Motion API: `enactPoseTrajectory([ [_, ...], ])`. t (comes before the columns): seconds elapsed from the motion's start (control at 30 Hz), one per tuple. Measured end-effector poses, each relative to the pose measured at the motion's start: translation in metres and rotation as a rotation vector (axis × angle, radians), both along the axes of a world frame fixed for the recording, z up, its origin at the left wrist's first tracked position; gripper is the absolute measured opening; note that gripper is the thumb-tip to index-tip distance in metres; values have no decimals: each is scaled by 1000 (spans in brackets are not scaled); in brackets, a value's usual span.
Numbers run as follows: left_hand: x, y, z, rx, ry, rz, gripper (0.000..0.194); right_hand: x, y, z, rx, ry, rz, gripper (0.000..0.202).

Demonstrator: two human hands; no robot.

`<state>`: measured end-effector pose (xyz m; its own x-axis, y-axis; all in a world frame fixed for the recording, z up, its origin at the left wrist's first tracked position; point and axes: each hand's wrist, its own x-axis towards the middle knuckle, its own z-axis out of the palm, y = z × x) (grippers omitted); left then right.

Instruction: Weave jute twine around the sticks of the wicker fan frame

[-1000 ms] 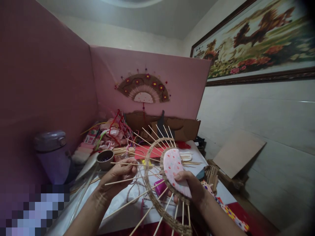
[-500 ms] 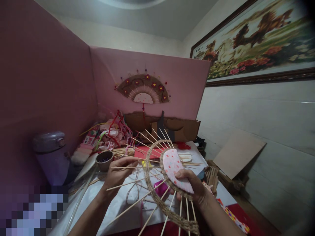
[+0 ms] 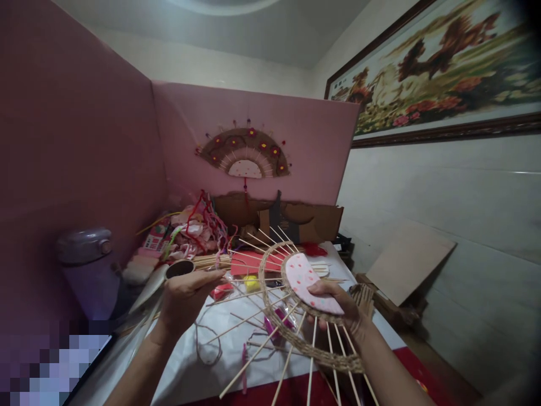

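My right hand (image 3: 338, 307) grips a half-round fan frame (image 3: 270, 309) at its base. My thumb presses on its pale pink half-disc (image 3: 302, 276) with red spots, and the other fingers are behind. Thin wooden sticks fan out from the disc through two bands of brown twine. Left of the frame is my left hand (image 3: 188, 299), its thumb and fingers pinched together near the tip of a stick. Whatever lies between those fingertips is too small to make out. Below, a loop of twine (image 3: 209, 349) rests on the white tabletop (image 3: 181, 369).
A finished-looking fan (image 3: 245, 148) hangs on the pink panel (image 3: 181, 113). Behind my left hand stand a brown cup (image 3: 181, 268) and a bundle of sticks (image 3: 211, 261). Coloured yarn and fabric (image 3: 190, 228) are heaped at back left. A purple bottle (image 3: 88, 270) stands left.
My left hand has drawn back to the left and slightly down, away from the twine band. The fan frame has shifted a little right in my right hand.
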<state>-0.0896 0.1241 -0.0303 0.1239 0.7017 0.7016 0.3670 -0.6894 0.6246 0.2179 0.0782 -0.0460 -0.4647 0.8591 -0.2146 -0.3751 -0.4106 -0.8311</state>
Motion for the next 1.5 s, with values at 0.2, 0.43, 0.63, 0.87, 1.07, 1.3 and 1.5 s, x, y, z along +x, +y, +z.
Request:
enactPoseTrajectory([
  [0.2, -7, 4, 5, -69, 96, -26, 5, 0, 3, -7, -53, 81, 80, 40],
  [0.43, -6, 2, 0, -335, -140, -144, 15, 0, -4, -9, -21, 85, 71, 45],
  [0.63, 6, -1, -3, -249, -188, -136, 11, -1, -10, -12, -36, 65, 54, 49],
  [0.87, 29, 0, -17, -198, -154, -113, 9, -19, -11, -15, -42, 155, 189, 54],
  [1.07, 36, -2, -22, -209, -146, -113, 8, -23, -11, -21, -22, 233, 262, 48],
  [1.3, 48, -6, -35, -335, -205, -151, 13, -27, -14, -24, -4, 212, 210, 48],
  [1.5, 63, -15, -35, -488, -351, -241, 20, -35, -17, -14, 74, 193, 125, 40],
])
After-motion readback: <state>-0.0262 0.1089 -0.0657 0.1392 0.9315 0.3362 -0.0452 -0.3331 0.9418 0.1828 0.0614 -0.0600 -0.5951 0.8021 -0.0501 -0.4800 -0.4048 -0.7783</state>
